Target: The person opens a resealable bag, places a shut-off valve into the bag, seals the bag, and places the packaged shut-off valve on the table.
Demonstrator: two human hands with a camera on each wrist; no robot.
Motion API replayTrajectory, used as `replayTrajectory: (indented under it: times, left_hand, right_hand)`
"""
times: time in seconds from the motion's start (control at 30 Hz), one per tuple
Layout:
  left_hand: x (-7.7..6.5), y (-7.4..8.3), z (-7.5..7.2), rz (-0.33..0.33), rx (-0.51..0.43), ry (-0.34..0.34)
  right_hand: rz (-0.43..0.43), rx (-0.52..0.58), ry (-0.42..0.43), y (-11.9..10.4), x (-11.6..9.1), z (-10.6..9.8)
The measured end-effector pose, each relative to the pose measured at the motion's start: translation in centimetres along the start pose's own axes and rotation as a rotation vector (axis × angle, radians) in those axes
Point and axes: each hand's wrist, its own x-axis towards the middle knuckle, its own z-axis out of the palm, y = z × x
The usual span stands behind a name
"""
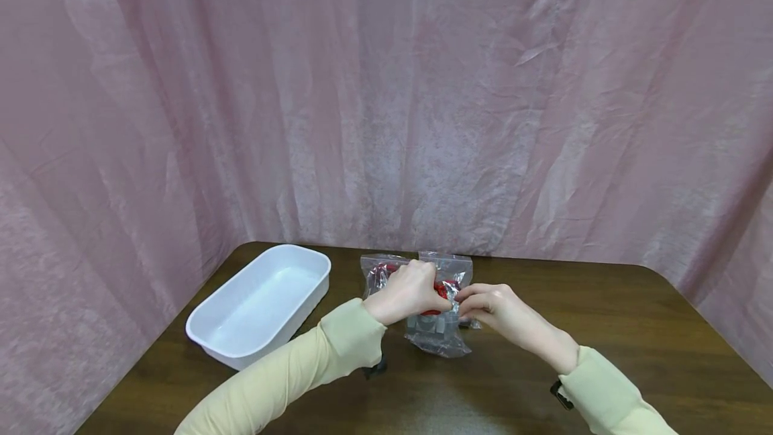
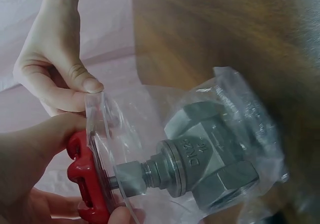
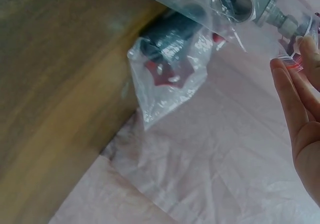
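A metal gate valve (image 2: 192,159), marked DN25, sits partly in a clear zip bag (image 2: 250,114). Its red handwheel (image 2: 89,176) is at the bag's mouth, and my left hand (image 1: 407,293) grips the wheel from above. Thumb and fingertips of my right hand (image 1: 498,311) pinch the edge of the bag's mouth beside the wheel. In the right wrist view the right hand (image 3: 302,114) is partly cut off by the frame. Behind the hands lies another clear bag (image 3: 172,78) with a dark cylindrical part and a red star-shaped wheel in it.
A white rectangular tray (image 1: 279,314) stands on the brown wooden table (image 1: 574,307), left of the hands. Further clear bagging (image 1: 377,264) with something red lies at the table's back. A pink curtain (image 1: 386,99) hangs behind the table and along its sides.
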Motion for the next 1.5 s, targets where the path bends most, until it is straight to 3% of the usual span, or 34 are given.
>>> replayTrajectory:
  times: [0.47,0.83,1.13,1.5]
  left_hand:
    - [-0.1,-0.7,1.8,0.053,0.002,0.016]
    - [-0.2,-0.7,2.2,0.031,0.062,0.011]
    - [-0.4,-2.6,1.7,0.052,-0.137,-0.112]
    - [-0.7,-4.8,1.5,0.219,-0.355,-0.180]
  right_hand:
    - [0.072,0.029,-0.055,0.6,-0.5,1.0]
    - [0.088,-0.008,-0.062,0.8,-0.4,1.3]
    - [0.110,-0.004,-0.061,0.8,-0.1,1.6]
    - [0.210,0.010,-0.066,0.4,0.0,1.6]
